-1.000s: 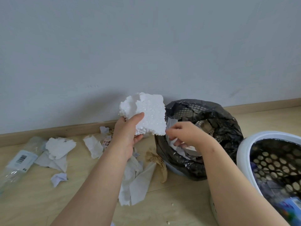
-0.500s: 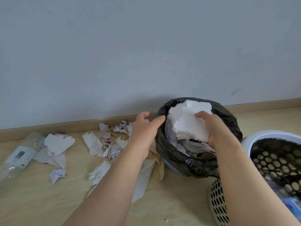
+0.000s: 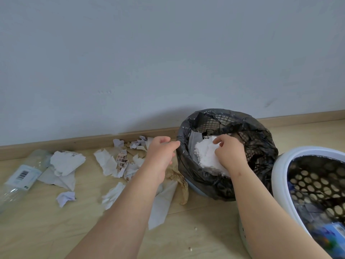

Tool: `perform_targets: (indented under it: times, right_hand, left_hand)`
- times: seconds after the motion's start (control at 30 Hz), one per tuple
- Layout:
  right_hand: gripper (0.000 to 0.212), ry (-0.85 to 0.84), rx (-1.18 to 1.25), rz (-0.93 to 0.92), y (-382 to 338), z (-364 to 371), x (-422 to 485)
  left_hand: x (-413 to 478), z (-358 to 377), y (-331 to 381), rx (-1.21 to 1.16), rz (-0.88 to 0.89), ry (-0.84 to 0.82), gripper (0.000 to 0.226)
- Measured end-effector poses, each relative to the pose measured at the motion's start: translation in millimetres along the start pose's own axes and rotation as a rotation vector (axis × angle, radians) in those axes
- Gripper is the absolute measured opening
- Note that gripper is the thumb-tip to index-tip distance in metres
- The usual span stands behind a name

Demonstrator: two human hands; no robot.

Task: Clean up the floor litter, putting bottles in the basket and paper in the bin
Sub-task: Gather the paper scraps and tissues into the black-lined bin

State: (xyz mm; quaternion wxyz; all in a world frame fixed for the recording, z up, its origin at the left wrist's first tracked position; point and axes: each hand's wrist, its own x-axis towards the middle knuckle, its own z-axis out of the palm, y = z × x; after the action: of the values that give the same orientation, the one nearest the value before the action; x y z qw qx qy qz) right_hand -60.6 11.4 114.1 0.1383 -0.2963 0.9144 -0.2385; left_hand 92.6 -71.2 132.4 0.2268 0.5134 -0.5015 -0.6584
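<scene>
My right hand [image 3: 228, 151] is inside the bin [image 3: 261, 146], which is lined with a black bag, and its curled fingers press on a white foam piece [image 3: 206, 156] lying in there. My left hand [image 3: 161, 153] hovers just left of the bin rim with fingers loosely curled and nothing in it. Torn white paper scraps [image 3: 109, 163] and a second foam chunk [image 3: 66, 161] litter the wooden floor to the left. A clear plastic bottle [image 3: 20, 176] with a barcode label lies at the far left. The white basket [image 3: 280, 176] stands at the right with items inside.
A grey wall and a wooden skirting board [image 3: 74, 144] run behind the litter. Crumpled brown paper [image 3: 179, 182] lies against the bin's base. Small foam crumbs [image 3: 190, 248] dot the floor in front.
The foam piece went from my left hand to my right and down into the bin. My left hand let go and now hangs empty beside the rim.
</scene>
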Motion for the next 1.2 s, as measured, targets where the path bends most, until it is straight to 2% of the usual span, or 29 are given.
perform_targets:
  times: [0.13, 0.3, 0.47, 0.57, 0.63, 0.73, 0.83, 0.9, 1.0, 1.03, 1.13, 1.2]
  right_hand:
    - [0.05, -0.103, 0.001, 0.025, -1.1, 9.3, 0.0]
    - [0.057, -0.301, -0.123, 0.034, -2.6, 16.3, -0.2]
    - [0.051, -0.432, -0.175, 0.0, -1.7, 21.4, -3.3]
    - [0.045, -0.4, -0.182, -0.017, -12.2, 18.6, 0.1]
    - [0.036, -0.247, -0.165, -0.045, -24.6, 14.7, -4.6]
    - [0.026, -0.02, -0.034, -0.224, -51.4, 12.3, -19.4]
    - [0.03, 0.074, 0.048, -0.492, -80.2, 21.6, -39.7]
    - [0.032, 0.045, 0.044, -0.648, -95.5, 39.7, -55.3]
    - [0.034, -0.17, -0.026, -0.722, -101.8, 81.8, -71.9]
    - [0.036, -0.268, -0.083, -0.684, -98.0, 96.3, -73.4]
    - [0.047, -0.524, -0.262, -0.532, -73.1, 135.0, -74.4]
    - [0.054, -0.586, -0.365, -0.481, -52.8, 154.7, -77.4]
  left_hand:
    - [3.8, -3.9, -2.2, -0.001, 0.004, 0.005, 0.027]
    - [8.6, -7.8, -6.6, 0.002, 0.003, 0.026, 0.024]
    - [13.0, -23.2, -8.1, 0.008, 0.005, 0.08, 0.023]
    - [17.2, -41.3, -9.5, 0.037, -0.002, 0.097, 0.02]
    - [20.2, -55.1, -10.4, 0.078, 0.0, 0.099, 0.019]
    - [26.5, -76.8, -14.2, 0.175, 0.015, 0.095, 0.019]
    - [31.3, -97.6, -20.9, 0.291, 0.038, 0.079, 0.02]
    - [32.7, -114.3, -28.6, 0.363, 0.039, 0.081, 0.02]
    - [32.5, -141.7, -49.8, 0.466, 0.004, 0.11, 0.021]
    - [31.5, -150.7, -60.7, 0.569, 0.022, 0.092, 0.024]
    - [26.1, -174.2, -97.3, 1.282, 0.228, -0.103, 0.034]
    - [24.8, -185.1, -121.4, 1.498, 0.342, -0.222, 0.041]
